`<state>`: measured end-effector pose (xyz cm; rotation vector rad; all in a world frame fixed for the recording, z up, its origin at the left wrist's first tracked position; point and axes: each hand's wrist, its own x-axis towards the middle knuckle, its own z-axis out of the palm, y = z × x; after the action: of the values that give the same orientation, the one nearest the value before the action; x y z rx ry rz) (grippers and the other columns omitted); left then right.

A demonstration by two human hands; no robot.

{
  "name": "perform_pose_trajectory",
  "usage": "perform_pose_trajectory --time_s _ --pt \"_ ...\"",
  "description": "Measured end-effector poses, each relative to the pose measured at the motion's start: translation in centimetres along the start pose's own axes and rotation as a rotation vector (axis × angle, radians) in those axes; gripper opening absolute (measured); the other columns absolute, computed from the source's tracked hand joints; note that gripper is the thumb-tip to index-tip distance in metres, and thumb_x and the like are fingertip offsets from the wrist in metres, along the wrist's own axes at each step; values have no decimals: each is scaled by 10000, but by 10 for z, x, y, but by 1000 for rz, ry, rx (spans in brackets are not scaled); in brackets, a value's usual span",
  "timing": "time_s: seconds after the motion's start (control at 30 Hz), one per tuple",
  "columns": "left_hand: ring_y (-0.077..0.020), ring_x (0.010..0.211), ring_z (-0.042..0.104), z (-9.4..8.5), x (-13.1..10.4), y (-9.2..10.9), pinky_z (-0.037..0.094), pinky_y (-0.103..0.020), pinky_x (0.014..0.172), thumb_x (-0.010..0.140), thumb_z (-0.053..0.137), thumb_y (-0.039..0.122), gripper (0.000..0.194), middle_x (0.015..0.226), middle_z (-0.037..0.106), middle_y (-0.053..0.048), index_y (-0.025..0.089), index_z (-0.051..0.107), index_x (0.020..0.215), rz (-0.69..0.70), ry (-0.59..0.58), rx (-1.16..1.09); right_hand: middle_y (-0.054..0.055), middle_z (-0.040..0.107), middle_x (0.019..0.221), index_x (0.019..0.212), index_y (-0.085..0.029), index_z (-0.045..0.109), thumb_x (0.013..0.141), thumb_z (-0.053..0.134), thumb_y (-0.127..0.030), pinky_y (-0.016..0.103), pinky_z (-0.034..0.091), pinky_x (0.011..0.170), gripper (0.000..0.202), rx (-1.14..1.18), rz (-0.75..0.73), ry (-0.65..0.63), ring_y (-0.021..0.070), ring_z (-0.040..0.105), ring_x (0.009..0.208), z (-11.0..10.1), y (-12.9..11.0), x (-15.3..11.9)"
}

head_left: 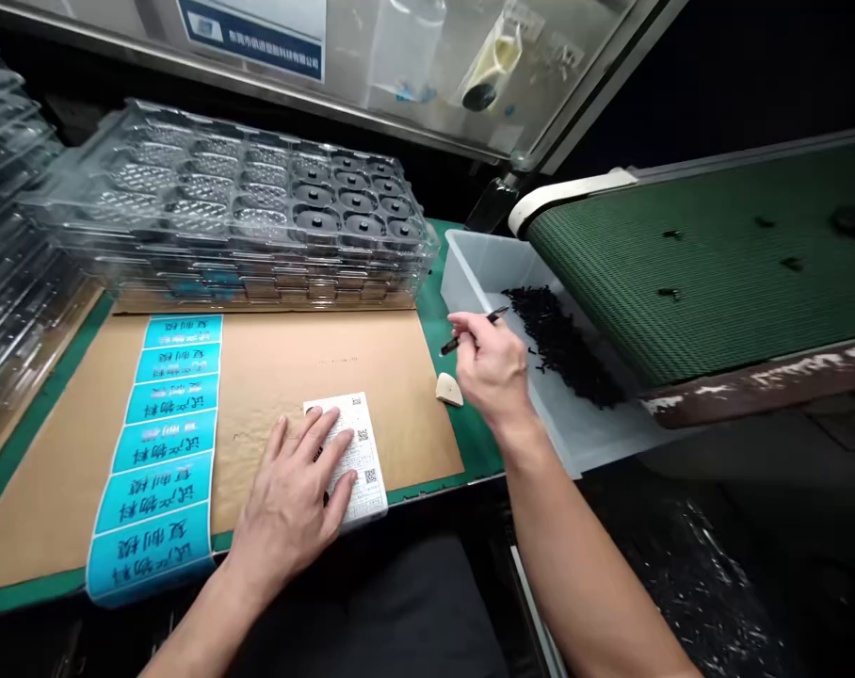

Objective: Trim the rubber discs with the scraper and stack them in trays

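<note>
My left hand (297, 485) lies flat with its fingers spread over a white sheet of printed labels (362, 461) with small square codes, at the front edge of the table. Part of that sheet is hidden under the fingers. To the right, my right hand (491, 363) is closed around a dark pen (454, 345), raised near the rim of a plastic bin. A small cream-coloured block (448, 389) rests just left of this hand. A strip of blue labels (165, 447) with dark writing runs down the cardboard (272, 363) to the left of my left hand.
Stacked clear plastic trays (258, 217) stand at the back, some holding dark round parts. More trays (10, 226) rise at far left. A translucent bin (470, 268) with many small black parts sits under the green conveyor belt (724, 245), which carries several dark pieces.
</note>
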<state>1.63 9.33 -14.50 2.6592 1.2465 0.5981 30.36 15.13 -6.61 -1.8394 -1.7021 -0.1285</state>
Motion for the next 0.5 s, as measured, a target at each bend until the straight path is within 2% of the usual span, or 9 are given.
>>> perform_pose_trajectory --time_s 0.07,0.13,0.23,0.3,0.37,0.43,0.5 --pt "-361 1469 472 1 -1 -1 346 -662 1216 1019 506 337 409 1559 556 -140 187 626 1380 6 15 5 142 724 1047 1119 -152 761 926 443 -83 406 547 922 379 -67 43 9 265 674 962 20 8 4" --pt "-365 1461 482 3 -1 -2 347 -663 1211 1019 504 342 406 1548 567 -140 189 632 1373 6 25 9 154 717 954 1032 -130 786 898 460 -65 394 560 844 358 -89 70 -13 268 674 857 37 14 6" --pt "-367 1449 497 4 -1 -2 343 -659 1211 1020 501 354 402 1539 577 -139 189 641 1359 9 25 12 160 706 953 1114 -110 781 918 443 -62 386 565 830 394 -93 84 -10 271 676 855 41 13 4" --pt "-371 1444 504 4 -1 -3 352 -659 1201 1021 496 368 403 1533 583 -140 192 643 1352 17 24 12 143 698 1069 1287 -160 729 964 413 -80 365 562 886 459 -76 65 7 255 678 940 28 2 -7" --pt "-380 1435 513 5 -1 -3 366 -666 1183 1024 485 386 413 1529 584 -151 190 637 1354 34 29 21 105 676 1141 1416 -244 653 1001 396 -104 323 562 903 508 -15 -17 14 219 674 971 6 -12 -31" --pt "-393 1413 532 6 1 -5 376 -674 1164 1029 471 410 429 1526 581 -169 184 629 1358 51 36 43 93 665 1112 1523 -267 547 1025 391 -126 294 573 853 541 112 -159 21 195 667 915 -18 -24 -72" --pt "-401 1388 553 7 4 -9 396 -662 1145 1031 466 439 438 1520 583 -180 184 628 1348 69 38 61 85 666 1020 1620 -251 387 1037 412 -147 287 584 799 593 235 -243 39 191 654 845 -39 -29 -126"
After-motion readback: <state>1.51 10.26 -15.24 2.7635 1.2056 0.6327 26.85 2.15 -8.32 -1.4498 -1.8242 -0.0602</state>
